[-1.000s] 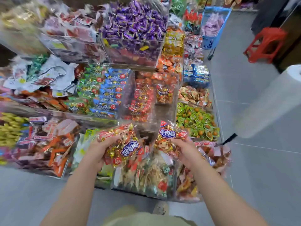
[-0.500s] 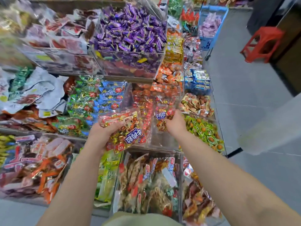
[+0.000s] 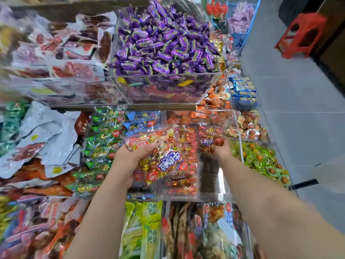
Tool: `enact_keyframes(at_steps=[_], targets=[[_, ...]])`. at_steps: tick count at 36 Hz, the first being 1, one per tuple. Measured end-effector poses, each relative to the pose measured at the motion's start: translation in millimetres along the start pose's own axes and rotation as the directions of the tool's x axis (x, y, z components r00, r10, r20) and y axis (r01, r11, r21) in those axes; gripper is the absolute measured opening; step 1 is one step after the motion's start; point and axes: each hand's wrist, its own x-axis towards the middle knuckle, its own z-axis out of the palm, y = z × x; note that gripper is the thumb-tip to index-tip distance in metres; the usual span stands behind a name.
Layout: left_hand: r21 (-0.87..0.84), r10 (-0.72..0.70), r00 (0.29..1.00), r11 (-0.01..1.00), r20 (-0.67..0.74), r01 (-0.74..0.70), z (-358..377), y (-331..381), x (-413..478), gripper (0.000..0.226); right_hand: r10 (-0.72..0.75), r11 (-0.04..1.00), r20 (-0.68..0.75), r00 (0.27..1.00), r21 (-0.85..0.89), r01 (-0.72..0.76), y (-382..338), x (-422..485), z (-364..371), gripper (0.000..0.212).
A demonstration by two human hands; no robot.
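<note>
Pinching small beef-snack packet (image 3: 207,142) upright in right hand (image 3: 222,151), directly over clear bin (image 3: 235,126); clutching larger bag (image 3: 166,161), tilted, in left hand (image 3: 128,161) beside.

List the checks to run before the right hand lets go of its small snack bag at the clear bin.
1. Right hand grips the small bag: ok, fingers curled round it.
2. Small bag is inside the walls of the clear bin: ok, as far as the view shows.
3. Bin holds the same kind of goods: ok, similar red packs lie in it.
4. Room left in the bin: ok, a bare gap shows below the right hand.
5. Small bag already rests on something: cannot tell.
6. Left hand holds the large bag securely: ok, it is gripped at the top edge.
</note>
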Motion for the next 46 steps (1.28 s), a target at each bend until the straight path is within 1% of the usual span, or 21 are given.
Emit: enact_keyframes(at_steps=[3,7,9,10,11,13,15,17,18,19,20,21,23,27,30,32,35,38,41,44,46], targets=[[-0.020,-0.017,1.000,1.000,0.016,0.017,-2,0,9,0.073,-0.001,0.998,0.021,1.000,-0.059,0.002,-1,15,4,0.049],[-0.051,-0.008,1.000,0.999,0.026,0.010,0,-2,16,0.062,0.069,0.938,-0.067,0.995,-0.336,-0.087,-3,16,8,0.039],[-0.058,-0.012,1.000,0.998,0.027,0.013,1,-3,18,0.065,0.118,0.893,-0.092,0.989,-0.425,-0.146,-7,11,8,0.039],[-0.055,-0.022,0.999,0.998,0.034,0.024,2,-4,19,0.069,0.125,0.817,-0.080,0.989,-0.557,-0.149,-13,10,10,0.039],[-0.048,-0.033,0.999,0.998,0.041,0.035,2,-5,21,0.072,0.118,0.707,-0.040,0.992,-0.698,-0.113,-14,9,11,0.038],[-0.030,-0.043,0.998,0.999,0.044,0.044,3,-7,23,0.074,0.112,0.591,0.003,0.994,-0.804,-0.064,-16,11,14,0.038],[-0.013,-0.046,0.997,0.999,0.054,0.046,3,-8,24,0.073,0.124,0.622,0.002,0.992,-0.779,-0.076,-22,11,14,0.040],[-0.006,-0.051,0.997,0.999,0.059,0.052,3,-9,25,0.073,0.178,0.603,0.053,0.983,-0.795,-0.066,-24,11,16,0.040],[-0.009,-0.054,0.997,0.998,0.060,0.055,3,-9,26,0.073,0.176,0.653,0.052,0.983,-0.753,-0.077,-24,11,16,0.039],[-0.011,-0.057,0.996,0.998,0.062,0.058,2,-10,27,0.074,0.153,0.719,0.015,0.988,-0.688,-0.101,-21,13,15,0.037],[-0.010,-0.058,0.996,0.998,0.064,0.059,1,-10,28,0.076,0.131,0.743,-0.002,0.991,-0.662,-0.100,-18,14,14,0.035],[-0.006,-0.058,0.996,0.998,0.067,0.059,0,-10,28,0.078,0.096,0.727,-0.002,0.995,-0.682,-0.072,-12,16,12,0.034],[0.009,-0.059,0.995,0.998,0.077,0.058,0,-11,29,0.084,0.033,0.761,-0.006,0.999,-0.648,-0.029,-1,22,8,0.032],[0.042,-0.062,0.993,0.997,0.100,0.058,2,-12,30,0.084,0.055,0.830,0.059,0.997,-0.558,-0.013,10,15,9,0.026],[0.070,-0.043,0.990,0.997,0.134,0.034,7,-12,28,0.084,0.054,0.857,0.071,0.996,-0.515,-0.010,10,14,9,0.031],[0.080,-0.045,0.987,0.996,0.155,0.033,10,-13,26,0.084,0.012,0.892,0.042,0.999,-0.451,0.009,8,10,7,0.035],[0.087,-0.048,0.982,0.996,0.184,0.033,17,-13,21,0.082,-0.059,0.936,-0.004,0.998,-0.349,0.054,5,6,-1,0.050],[0.106,-0.056,0.980,0.994,0.190,0.036,23,-13,13,0.083,-0.020,0.975,0.040,0.999,-0.219,0.029,2,5,-5,0.063],[0.121,-0.059,0.982,0.992,0.178,0.037,24,-14,7,0.083,0.021,0.983,0.056,0.998,-0.183,-0.011,-4,3,-5,0.066],[0.090,-0.085,0.991,0.993,0.106,0.076,21,-16,2,0.096,0.037,0.991,0.041,0.998,-0.132,-0.032,-15,-8,-2,0.061],[0.094,-0.136,0.991,0.986,-0.015,0.136,20,-16,1,0.123,0.048,0.993,0.025,0.999,-0.110,-0.045,-23,-26,0,0.053]])
